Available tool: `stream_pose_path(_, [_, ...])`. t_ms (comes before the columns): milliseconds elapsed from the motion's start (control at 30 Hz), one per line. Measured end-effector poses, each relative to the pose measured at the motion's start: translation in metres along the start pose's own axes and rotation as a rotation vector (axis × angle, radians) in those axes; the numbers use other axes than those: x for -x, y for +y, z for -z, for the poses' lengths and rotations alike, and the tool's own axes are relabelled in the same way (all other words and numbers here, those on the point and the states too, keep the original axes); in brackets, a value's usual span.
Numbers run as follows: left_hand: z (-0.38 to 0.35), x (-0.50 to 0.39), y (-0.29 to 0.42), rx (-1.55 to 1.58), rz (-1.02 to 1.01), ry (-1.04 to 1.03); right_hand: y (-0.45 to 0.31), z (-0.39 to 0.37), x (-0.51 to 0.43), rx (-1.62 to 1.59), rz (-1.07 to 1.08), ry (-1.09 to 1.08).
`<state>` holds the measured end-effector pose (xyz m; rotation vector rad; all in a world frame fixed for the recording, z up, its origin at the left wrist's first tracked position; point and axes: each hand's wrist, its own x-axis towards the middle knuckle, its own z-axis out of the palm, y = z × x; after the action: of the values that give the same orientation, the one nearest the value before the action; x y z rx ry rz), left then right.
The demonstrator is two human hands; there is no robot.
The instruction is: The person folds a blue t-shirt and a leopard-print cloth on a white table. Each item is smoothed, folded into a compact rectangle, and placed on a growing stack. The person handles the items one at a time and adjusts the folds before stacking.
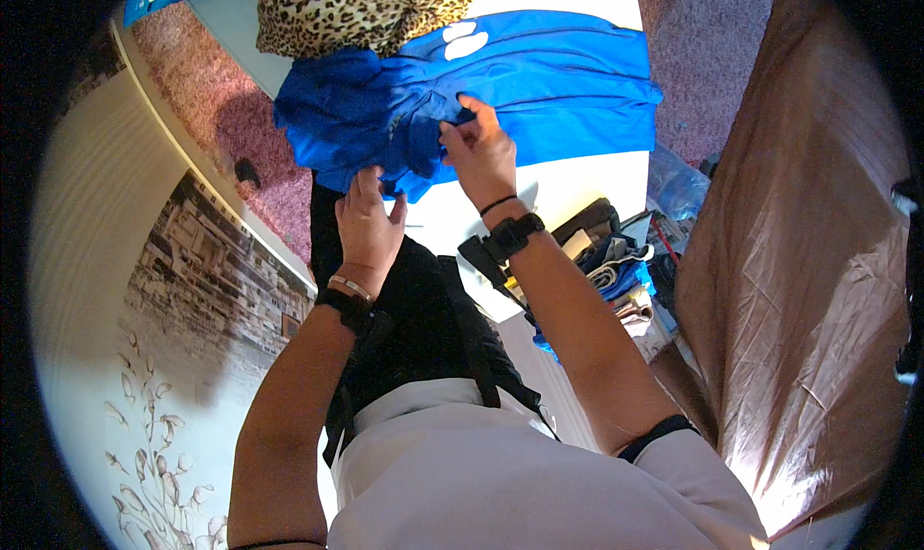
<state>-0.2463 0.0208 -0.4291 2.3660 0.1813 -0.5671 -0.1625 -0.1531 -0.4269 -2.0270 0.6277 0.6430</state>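
Observation:
A blue garment (pixel 570 92) with white printed shapes lies across a white table (pixel 613 182). Its right part is spread fairly flat, while the left part is bunched in folds. My right hand (pixel 482 153) is over the middle of the garment, thumb and index finger apart and the other fingers curled. At the near left edge of the cloth is my left hand (pixel 368 221), its fingertips against the fabric and its thumb spread away. Just beyond the blue garment, a leopard-print cloth (pixel 339 12) sits in a heap.
Right of my right forearm is a stack of folded clothes (pixel 621 276), with a clear plastic bottle (pixel 678 185) behind it. Brown fabric (pixel 801 261) hangs along the right side. Pink carpet (pixel 253 138) covers the floor, and a patterned wall (pixel 209 261) rises at left.

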Motion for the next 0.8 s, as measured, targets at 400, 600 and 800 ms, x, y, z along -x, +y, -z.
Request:
stream_pose_path(400, [0.055,-0.031,-0.011,0.068,-0.142,0.246,0.013,0.002,-0.015,-0.363,-0.078,-0.034])
stream_pose_path(600, [0.076,-0.038,-0.002,0.130,-0.312,0.238,0.021,0.016,-0.016,-0.725,-0.152,-0.177])
stream_pose_path(800, [0.074,-0.032,0.006,0.091,-0.439,0.234,0.005,0.025,-0.019,-0.665,-0.334,-0.158])
